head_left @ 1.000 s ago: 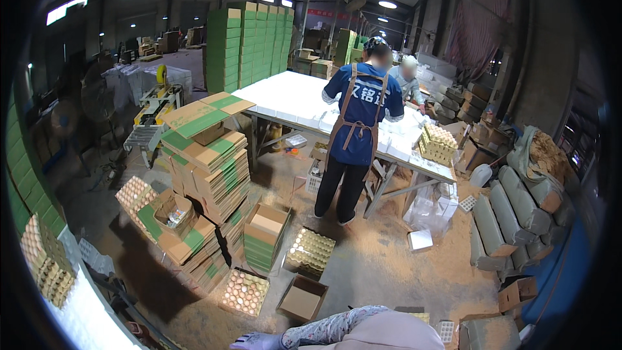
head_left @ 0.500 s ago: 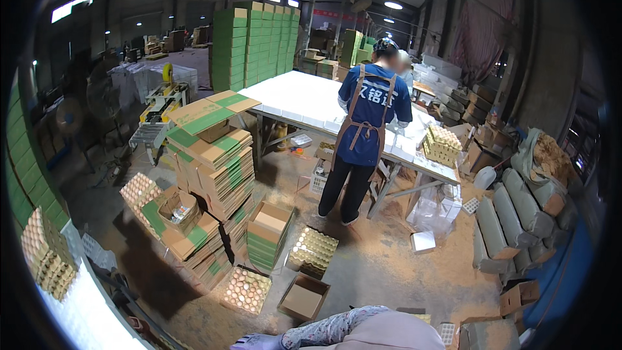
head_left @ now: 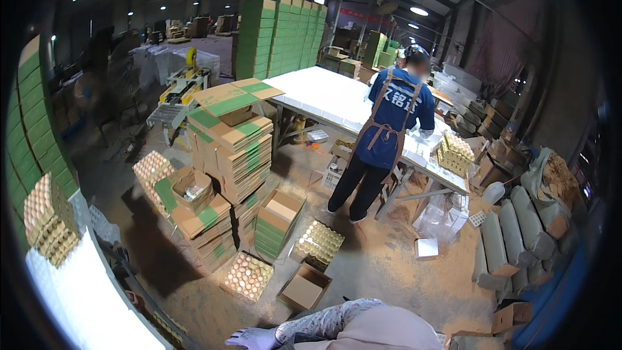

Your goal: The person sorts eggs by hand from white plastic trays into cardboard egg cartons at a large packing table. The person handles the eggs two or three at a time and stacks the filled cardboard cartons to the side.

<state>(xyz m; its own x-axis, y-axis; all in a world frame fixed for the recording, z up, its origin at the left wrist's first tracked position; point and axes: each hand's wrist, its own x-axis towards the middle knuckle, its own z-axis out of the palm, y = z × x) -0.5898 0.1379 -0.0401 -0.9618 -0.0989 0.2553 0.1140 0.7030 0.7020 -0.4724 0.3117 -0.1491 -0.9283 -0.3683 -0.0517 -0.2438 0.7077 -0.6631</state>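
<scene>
Fingers (head_left: 241,336) spread, trayed eggs (head_left: 246,277) well apart, fwd on flr (head_left: 382,272).

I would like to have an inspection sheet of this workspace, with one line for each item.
Surface: white-topped table, stacked egg trays at its right end; floor partly covered with tan dust.
Job's things: brown eggs in a tray on the floor, open cardboard box beside it.
Clutter: stack of flattened cartons; translucent plastic below the table's right end.
Hands: left hand gloved, at the lower edge, seems open, nothing seen in it; right hand not in view.
Cables: nothing seen clearly.
Surroundings: co-worker in blue at the table; tall piles of green boxes; grey sacks at right.
</scene>
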